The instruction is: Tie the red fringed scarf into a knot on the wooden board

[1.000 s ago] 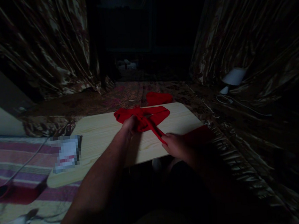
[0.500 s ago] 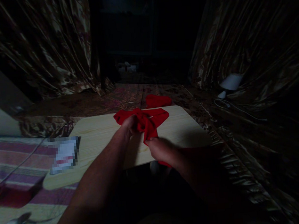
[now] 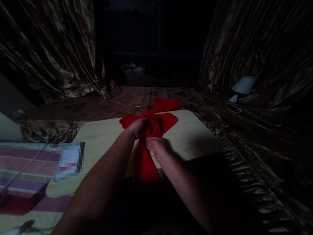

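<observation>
A red cloth (image 3: pixel 169 120) lies bunched at the far edge of a pale wooden board (image 3: pixel 103 136), with folded ends spread to both sides. My left hand (image 3: pixel 140 127) is closed on the bunched middle. Just below and to the right, my right hand (image 3: pixel 156 146) has its fingers against the cloth's lower gather, closed around it as far as I can see. From under the hands a long red strip (image 3: pixel 144 162) runs toward me and droops over the board's near edge. The fingertips of my left hand are hidden in the folds.
Beyond the board lies another red cloth piece (image 3: pixel 166 104). A blurred-out packet (image 3: pixel 68 161) rests on the board's left side, near a striped bedspread (image 3: pixel 18 166). A small white lamp (image 3: pixel 244 85) with a cord stands at right. Patterned curtains (image 3: pixel 65 48) hang behind; the room is dim.
My right hand has moved up and left to the middle of the red cloth. The long strip has swung from under my right hand to the left. My left hand has shifted slightly.
</observation>
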Tool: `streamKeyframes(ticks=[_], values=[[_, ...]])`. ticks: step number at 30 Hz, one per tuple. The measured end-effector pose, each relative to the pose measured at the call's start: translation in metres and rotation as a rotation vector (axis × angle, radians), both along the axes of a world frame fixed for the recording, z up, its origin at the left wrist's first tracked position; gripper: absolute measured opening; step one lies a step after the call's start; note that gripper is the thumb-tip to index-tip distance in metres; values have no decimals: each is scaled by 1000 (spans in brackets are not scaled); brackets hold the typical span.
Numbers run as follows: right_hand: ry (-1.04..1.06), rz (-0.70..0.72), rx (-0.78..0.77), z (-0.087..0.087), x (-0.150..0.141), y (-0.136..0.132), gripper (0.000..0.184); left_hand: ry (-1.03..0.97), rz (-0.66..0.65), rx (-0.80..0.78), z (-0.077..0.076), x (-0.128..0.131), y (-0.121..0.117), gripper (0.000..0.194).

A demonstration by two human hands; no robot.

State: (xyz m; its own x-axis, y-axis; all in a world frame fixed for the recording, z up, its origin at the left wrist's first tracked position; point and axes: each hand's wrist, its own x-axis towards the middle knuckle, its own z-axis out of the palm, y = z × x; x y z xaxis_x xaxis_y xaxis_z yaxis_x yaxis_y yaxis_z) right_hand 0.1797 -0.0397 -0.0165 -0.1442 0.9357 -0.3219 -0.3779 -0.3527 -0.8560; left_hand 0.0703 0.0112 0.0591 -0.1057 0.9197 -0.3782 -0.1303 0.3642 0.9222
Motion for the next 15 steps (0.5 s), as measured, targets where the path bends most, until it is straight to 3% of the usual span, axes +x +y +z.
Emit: streamKeyframes(ticks=[2, 4, 10, 12, 15], values=[[11, -100, -38, 3, 17, 4, 27, -49, -47, 5, -1, 1, -7, 19], [-3, -99, -101, 8, 33, 12, 30, -78, -67, 30, -2, 0, -13, 19], [38, 158, -191, 17, 47, 38, 78, -87, -34, 91, -8, 0, -17, 20], [96, 218, -161, 18, 46, 41, 83, -25, -58, 143, -7, 0, -20, 15], [163, 294, -85, 20, 48, 43, 79, 86, -244, 233, -2, -1, -30, 18]])
